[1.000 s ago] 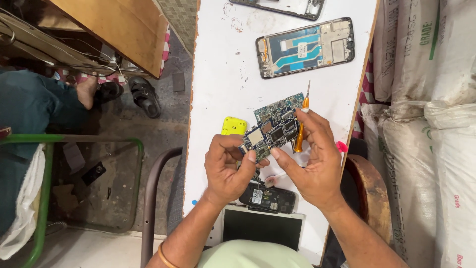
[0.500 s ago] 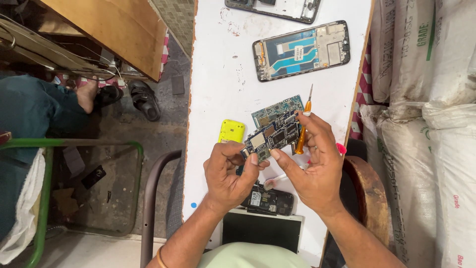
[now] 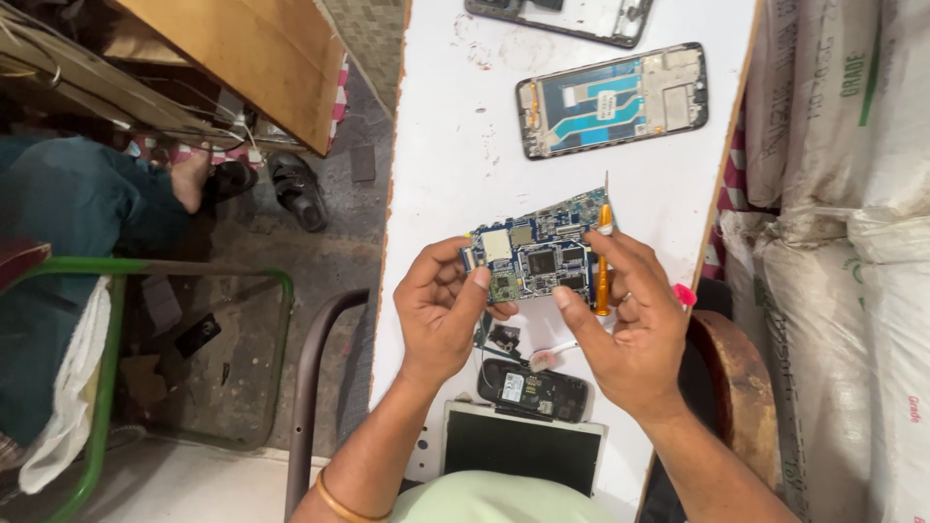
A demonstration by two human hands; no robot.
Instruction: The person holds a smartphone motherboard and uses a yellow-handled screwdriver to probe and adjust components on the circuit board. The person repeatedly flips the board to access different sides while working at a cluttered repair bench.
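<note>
1. A dark tablet (image 3: pixel 523 447) lay face up at the near edge of the white table (image 3: pixel 446 145), closest to the person.
2. Just beyond the tablet sat a small black phone part (image 3: pixel 533 389), and past that a tiny black component (image 3: pixel 502 338) and a thin white stick (image 3: pixel 557 349), all lying on the table.
3. The left hand (image 3: pixel 441 315) was raised above these, thumb and fingertips pinched on the left end of the board (image 3: pixel 536 257).
4. The right hand (image 3: pixel 630 324) was beside it on the right, fingers closed on the board's right end, with an orange screwdriver (image 3: pixel 602 261) tucked upright between those fingers.
5. The board was a blue-green circuit board with silver shields and black chips, held flat between both hands above the table and facing the camera.
6. The screwdriver's metal tip pointed away from the person, past the board's far edge.
7. Farther than the board, a phone frame (image 3: pixel 612 99) lay open on the table, showing blue and pale inner parts.
8. Beyond that frame, at the table's far edge, lay a second frame (image 3: pixel 567 17), partly cut off.
9. Right of the table stood white sacks (image 3: pixel 843 194); left of it a green-framed chair (image 3: pixel 174 281) stood on the floor, with sandals (image 3: pixel 295 189) farther off.
</note>
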